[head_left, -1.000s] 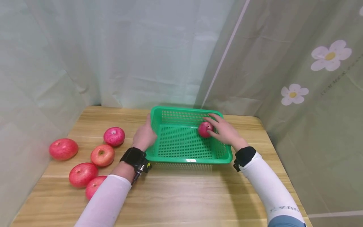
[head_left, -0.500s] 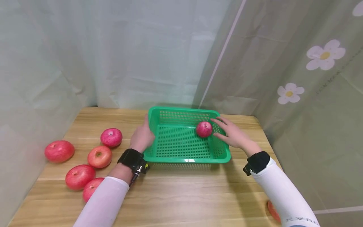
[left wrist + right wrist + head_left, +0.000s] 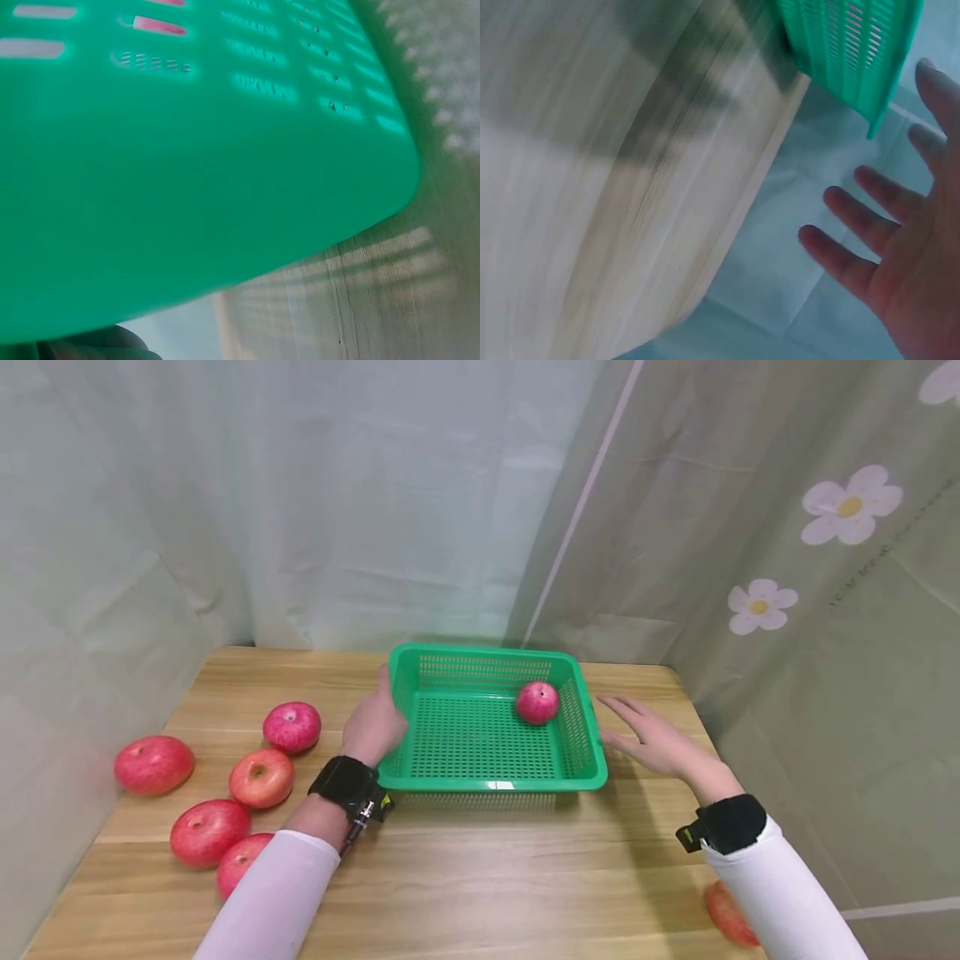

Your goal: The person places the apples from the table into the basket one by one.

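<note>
A green plastic basket (image 3: 498, 785) stands on the wooden table with one red apple (image 3: 537, 702) inside, near its right end. My left hand (image 3: 375, 723) grips the basket's left rim, the thumb lying along it. In the left wrist view the basket's wall (image 3: 187, 180) fills most of the picture, and only a bit of the fingers shows below the rim. Just right of the basket, my right hand (image 3: 651, 739) hovers with spread fingers and holds nothing. In the right wrist view that hand (image 3: 907, 255) is apart from the basket's corner (image 3: 847, 60).
Several apples lie left of the basket, among them a dark red apple (image 3: 292, 727) and a paler apple (image 3: 262, 778). Another apple (image 3: 729, 913) sits at the table's right edge, partly behind the right sleeve. Curtains (image 3: 390, 510) hang behind the wooden table (image 3: 480, 877).
My right hand has let go of the apple in the basket and moved out over the right rim. The left hand stays at the left rim. An apple at the right has come into view.
</note>
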`<state>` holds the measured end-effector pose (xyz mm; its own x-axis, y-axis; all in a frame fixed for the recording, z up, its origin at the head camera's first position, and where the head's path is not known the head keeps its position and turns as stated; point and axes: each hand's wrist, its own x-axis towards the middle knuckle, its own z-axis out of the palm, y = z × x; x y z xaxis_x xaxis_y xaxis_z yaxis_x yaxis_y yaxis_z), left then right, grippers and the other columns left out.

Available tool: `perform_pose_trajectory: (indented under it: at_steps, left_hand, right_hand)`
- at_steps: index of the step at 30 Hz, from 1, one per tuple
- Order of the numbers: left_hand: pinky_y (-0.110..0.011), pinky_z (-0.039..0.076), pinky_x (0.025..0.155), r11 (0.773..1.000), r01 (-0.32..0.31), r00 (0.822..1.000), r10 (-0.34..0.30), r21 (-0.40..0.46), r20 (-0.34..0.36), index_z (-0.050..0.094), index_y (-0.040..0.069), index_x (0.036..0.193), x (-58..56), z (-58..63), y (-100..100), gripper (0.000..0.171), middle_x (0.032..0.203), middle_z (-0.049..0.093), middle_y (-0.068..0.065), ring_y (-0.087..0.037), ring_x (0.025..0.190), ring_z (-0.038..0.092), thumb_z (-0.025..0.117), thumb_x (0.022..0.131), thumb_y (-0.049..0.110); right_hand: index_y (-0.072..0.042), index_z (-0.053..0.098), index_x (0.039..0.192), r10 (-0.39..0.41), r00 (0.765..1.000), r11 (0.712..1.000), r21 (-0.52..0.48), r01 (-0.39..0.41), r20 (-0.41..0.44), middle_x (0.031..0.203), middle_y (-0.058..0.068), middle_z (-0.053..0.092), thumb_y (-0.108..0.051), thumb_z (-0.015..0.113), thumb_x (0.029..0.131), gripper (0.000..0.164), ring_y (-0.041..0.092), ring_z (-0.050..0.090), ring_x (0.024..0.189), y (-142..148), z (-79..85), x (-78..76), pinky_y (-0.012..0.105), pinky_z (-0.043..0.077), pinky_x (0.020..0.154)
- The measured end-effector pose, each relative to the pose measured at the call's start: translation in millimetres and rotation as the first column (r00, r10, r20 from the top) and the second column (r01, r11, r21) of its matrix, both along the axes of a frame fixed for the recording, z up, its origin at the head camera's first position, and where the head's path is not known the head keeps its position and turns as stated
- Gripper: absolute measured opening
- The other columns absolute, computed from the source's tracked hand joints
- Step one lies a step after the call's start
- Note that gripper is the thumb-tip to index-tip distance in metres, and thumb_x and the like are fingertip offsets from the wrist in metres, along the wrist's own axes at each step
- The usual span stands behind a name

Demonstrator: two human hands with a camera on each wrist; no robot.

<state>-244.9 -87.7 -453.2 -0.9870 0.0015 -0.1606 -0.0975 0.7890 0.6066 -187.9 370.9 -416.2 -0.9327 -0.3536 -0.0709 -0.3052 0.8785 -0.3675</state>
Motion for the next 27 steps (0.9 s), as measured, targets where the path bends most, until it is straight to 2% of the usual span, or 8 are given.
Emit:
perform_pose_trajectory:
  at_steps: [10, 19, 27]
  left_hand:
    - [-0.037, 0.042, 0.051, 1.0, -0.007, 1.0, 0.007, 0.008, 0.019, -0.016, 0.017, 0.17, 4.2, 1.1, -2, 0.106, 0.07, 0.052, -0.007, -0.024, 0.055, 0.053, 0.057, 0.095, 0.001]
    - [-0.037, 0.044, 0.052, 1.0, -0.006, 0.999, 0.005, 0.02, 0.042, -0.019, 0.019, 0.169, 4.6, 1.9, -5, 0.106, 0.071, 0.053, -0.008, -0.024, 0.056, 0.054, 0.056, 0.096, 0.0]
    - [-0.039, 0.044, 0.053, 1.0, 0.013, 1.0, -0.013, -0.01, 0.019, -0.017, 0.017, 0.17, -1.2, 3.0, -1, 0.107, 0.073, 0.056, -0.012, -0.026, 0.058, 0.055, 0.056, 0.094, -0.002]
  right_hand:
    - [-0.01, 0.043, 0.164, -0.042, 0.997, 0.999, -0.005, 0.042, 0.065, 0.161, 0.026, 0.043, -0.043, 0.062, 0.109, 0.066, 0.051, 0.041, 0.147, 31, 3.3, 61.1, 0.069, 0.039, 0.112]
    - [-0.007, 0.049, 0.159, -0.115, 0.988, 0.993, -0.011, 0.117, 0.103, 0.157, 0.028, 0.047, -0.047, 0.062, 0.108, 0.066, 0.054, 0.043, 0.143, 56, -8.8, 106.2, 0.073, 0.04, 0.107]
    - [-0.003, 0.053, 0.155, -0.18, 0.972, 0.983, -0.001, 0.183, 0.153, 0.15, 0.033, 0.05, -0.041, 0.072, 0.102, 0.067, 0.057, 0.048, 0.137, 73, -16.9, 146.8, 0.072, 0.045, 0.099]
